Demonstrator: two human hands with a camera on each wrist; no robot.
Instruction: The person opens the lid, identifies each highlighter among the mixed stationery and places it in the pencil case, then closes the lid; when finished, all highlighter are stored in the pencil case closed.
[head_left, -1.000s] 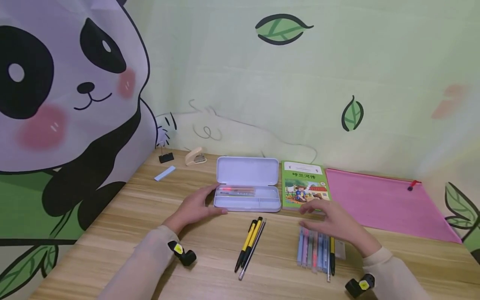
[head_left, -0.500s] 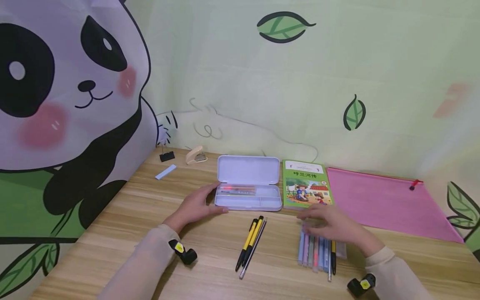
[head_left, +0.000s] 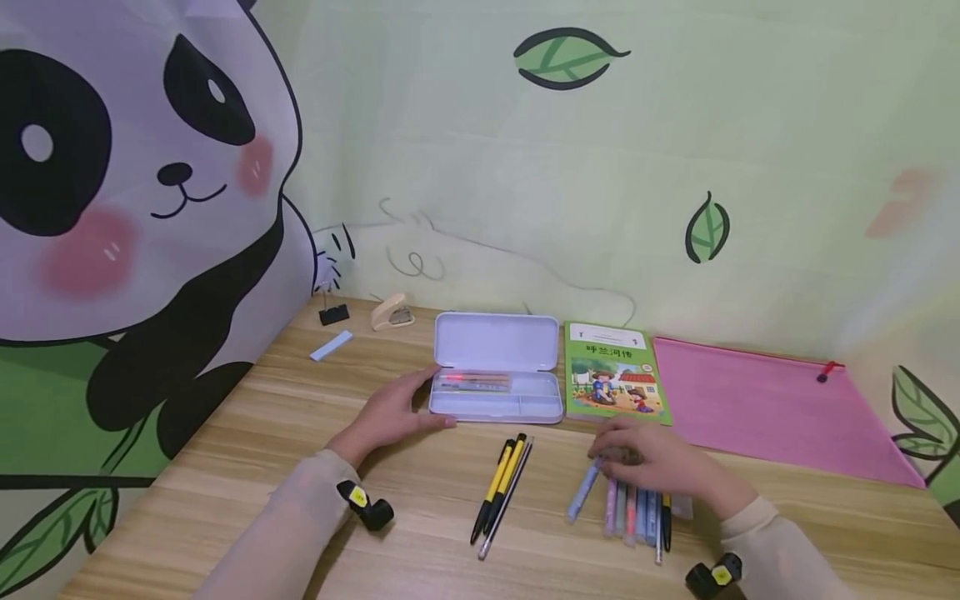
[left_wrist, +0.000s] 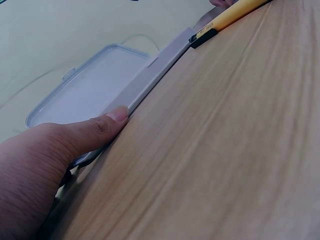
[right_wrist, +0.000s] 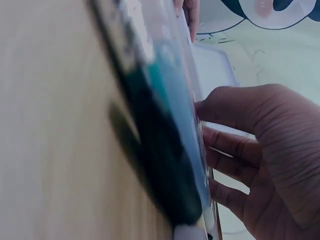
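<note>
A pale lilac pencil case (head_left: pixel 540 407) lies with its lid raised, a few pens in its back compartment. My left hand (head_left: pixel 384 419) grips its left end, the thumb (left_wrist: pixel 107 125) against the front edge and the fingers at the far side. Over a row of pens (head_left: pixel 632 515) is my right hand (head_left: pixel 660 460), pinching the upper end of a blue pen (head_left: pixel 582 493). That pen is tilted and apart from the row's left side; the hand covers the row's upper ends. Two yellow-and-black pens (head_left: pixel 498 483) and a pencil (head_left: pixel 507 498) lie between the hands.
A green book (head_left: pixel 611 367) lies right of the case, beside a pink zip pouch (head_left: pixel 787 408). At the back left are a stapler (head_left: pixel 392 312), a black binder clip (head_left: pixel 333 314) and a small blue strip (head_left: pixel 331 346). A printed wall stands behind the table.
My right hand has come down and toward me onto the pens and drawn the leftmost blue pen away to the left. My left hand keeps its place on the pencil case.
</note>
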